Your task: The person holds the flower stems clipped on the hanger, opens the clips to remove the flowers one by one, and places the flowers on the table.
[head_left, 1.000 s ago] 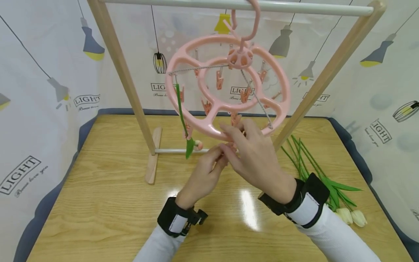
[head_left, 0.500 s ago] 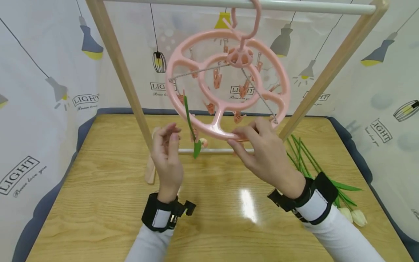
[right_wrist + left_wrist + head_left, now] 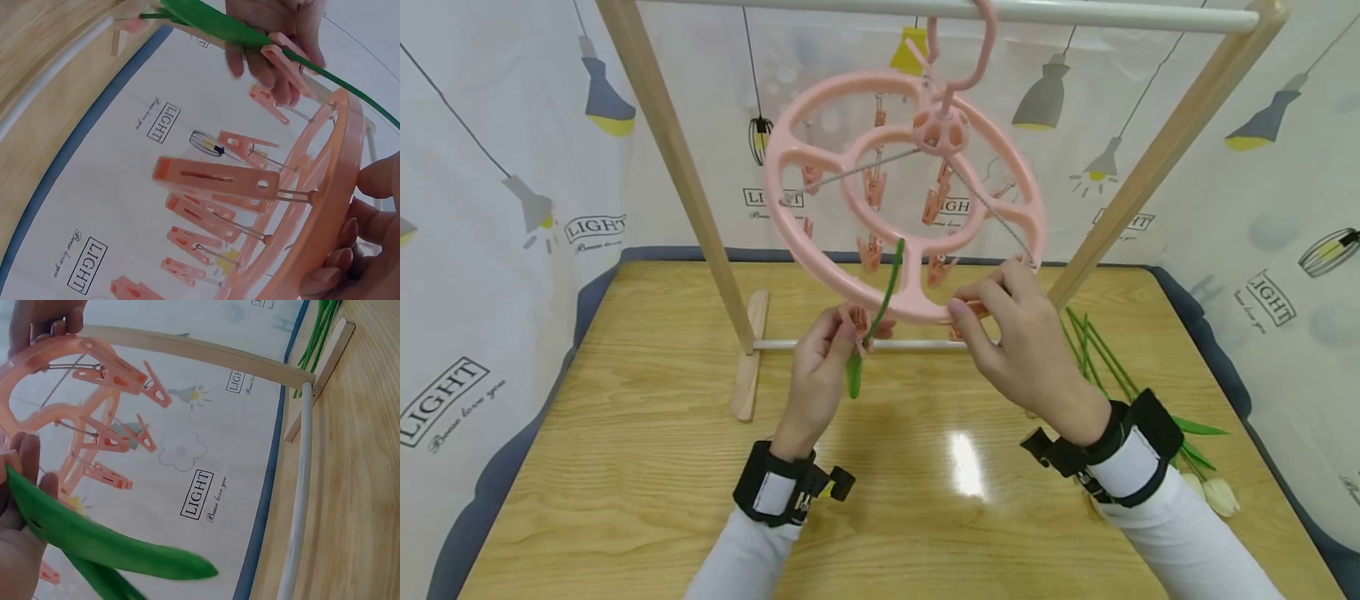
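Observation:
A pink round clip hanger (image 3: 820,258) hangs by its hook from the white bar of a rack. My right hand (image 3: 1026,350) grips its near rim, thumb in front, fingers curled round it in the right wrist view. My left hand (image 3: 816,371) is at a pink clothespin (image 3: 856,321) on the near left of the ring, the thumb on one side and fingers behind. That clothespin holds an artificial tulip by its green stem (image 3: 889,287); its leaf (image 3: 112,544) crosses the left wrist view, and its blurred pink bloom (image 3: 134,25) shows in the right wrist view.
Several other clothespins (image 3: 215,178) dangle from the ring. Wooden rack posts (image 3: 681,175) stand either side, with a low white crossbar (image 3: 917,344) behind the hands. White tulips (image 3: 1221,497) with long green stems lie on the wooden table (image 3: 625,467) at the right, partly behind the right forearm.
My left hand left the near rim, swung left, then came to the clothespin with the tulip. The stem has tilted right and the ring has turned slightly. My right hand stays on the rim.

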Available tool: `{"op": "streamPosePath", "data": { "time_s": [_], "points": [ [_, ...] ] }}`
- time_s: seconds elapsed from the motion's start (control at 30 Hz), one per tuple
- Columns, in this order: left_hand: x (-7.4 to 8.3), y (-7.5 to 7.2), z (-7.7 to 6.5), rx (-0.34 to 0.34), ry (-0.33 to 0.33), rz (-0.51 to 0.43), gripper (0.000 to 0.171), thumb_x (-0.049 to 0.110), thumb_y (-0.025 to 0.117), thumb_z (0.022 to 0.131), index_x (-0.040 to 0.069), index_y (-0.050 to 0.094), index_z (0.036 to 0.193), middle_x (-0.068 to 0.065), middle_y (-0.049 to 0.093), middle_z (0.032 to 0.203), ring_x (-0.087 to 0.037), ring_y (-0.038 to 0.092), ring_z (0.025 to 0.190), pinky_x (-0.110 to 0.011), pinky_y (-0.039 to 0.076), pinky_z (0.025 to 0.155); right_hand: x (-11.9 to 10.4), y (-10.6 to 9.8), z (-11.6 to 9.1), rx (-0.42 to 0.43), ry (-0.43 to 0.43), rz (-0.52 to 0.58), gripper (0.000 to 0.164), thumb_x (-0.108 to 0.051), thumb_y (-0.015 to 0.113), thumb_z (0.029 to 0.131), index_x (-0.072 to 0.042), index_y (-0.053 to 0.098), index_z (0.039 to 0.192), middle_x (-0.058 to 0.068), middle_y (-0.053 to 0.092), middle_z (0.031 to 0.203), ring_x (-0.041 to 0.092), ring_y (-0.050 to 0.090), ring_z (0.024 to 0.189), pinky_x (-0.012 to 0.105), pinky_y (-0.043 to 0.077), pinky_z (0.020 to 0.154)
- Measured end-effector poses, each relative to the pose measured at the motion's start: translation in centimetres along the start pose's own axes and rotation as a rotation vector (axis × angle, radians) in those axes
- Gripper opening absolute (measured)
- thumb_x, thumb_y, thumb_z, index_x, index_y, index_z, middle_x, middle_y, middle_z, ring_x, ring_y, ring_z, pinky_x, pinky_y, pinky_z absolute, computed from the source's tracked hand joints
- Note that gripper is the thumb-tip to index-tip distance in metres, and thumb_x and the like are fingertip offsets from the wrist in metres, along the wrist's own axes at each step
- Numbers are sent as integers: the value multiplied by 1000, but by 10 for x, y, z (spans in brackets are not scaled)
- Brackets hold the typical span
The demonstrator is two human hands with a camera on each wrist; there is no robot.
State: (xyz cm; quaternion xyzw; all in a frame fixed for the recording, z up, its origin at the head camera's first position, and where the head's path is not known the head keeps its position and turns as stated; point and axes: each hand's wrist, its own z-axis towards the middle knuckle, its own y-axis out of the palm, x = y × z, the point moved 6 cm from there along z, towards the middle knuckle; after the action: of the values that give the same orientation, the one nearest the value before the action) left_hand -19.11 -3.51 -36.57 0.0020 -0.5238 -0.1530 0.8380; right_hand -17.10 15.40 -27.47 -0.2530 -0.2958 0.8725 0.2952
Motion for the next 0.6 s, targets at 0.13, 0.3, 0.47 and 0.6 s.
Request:
{"op": "streamPosePath", "data": {
  "time_s": [0.13, 0.3, 0.47, 0.6],
  "points": [
    [0, 4, -3, -31, 24, -41, 34, 20, 53, 103, -5, 51, 126, 4, 69, 109, -13, 68, 97, -24, 58, 84, 7, -2, -1, 3, -3, -11, 7, -3, 65, 91, 1, 69, 95, 14, 48, 83, 23, 46, 74, 29, 35, 64],
    [-6, 7, -4, -81, -20, 72, 34, 14, 57, 100, -4, 54, 128, -16, 69, 109, -9, 66, 93, -19, 54, 75, 19, -1, -6, -3, 17, -36, 2, 0, 66, 90, 0, 67, 92, 16, 50, 86, 24, 45, 74, 31, 35, 65],
    [-9, 12, -2, -119, -35, 163, 26, 11, 59, 98, 2, 58, 122, -21, 68, 111, -17, 67, 97, -23, 57, 80, 26, 0, -11, -11, 74, -41, 13, 2, 63, 92, 2, 67, 104, 18, 53, 93, 21, 48, 74, 28, 39, 63],
    [-10, 17, -1, -126, -15, 188, 20, 8, 60, 97, 3, 57, 116, -18, 69, 111, -23, 68, 99, -28, 59, 82, 25, -2, -16, 19, 141, 48, 25, 3, 60, 93, 5, 60, 118, 18, 58, 100, 20, 54, 78, 22, 43, 64]
  ]
}}
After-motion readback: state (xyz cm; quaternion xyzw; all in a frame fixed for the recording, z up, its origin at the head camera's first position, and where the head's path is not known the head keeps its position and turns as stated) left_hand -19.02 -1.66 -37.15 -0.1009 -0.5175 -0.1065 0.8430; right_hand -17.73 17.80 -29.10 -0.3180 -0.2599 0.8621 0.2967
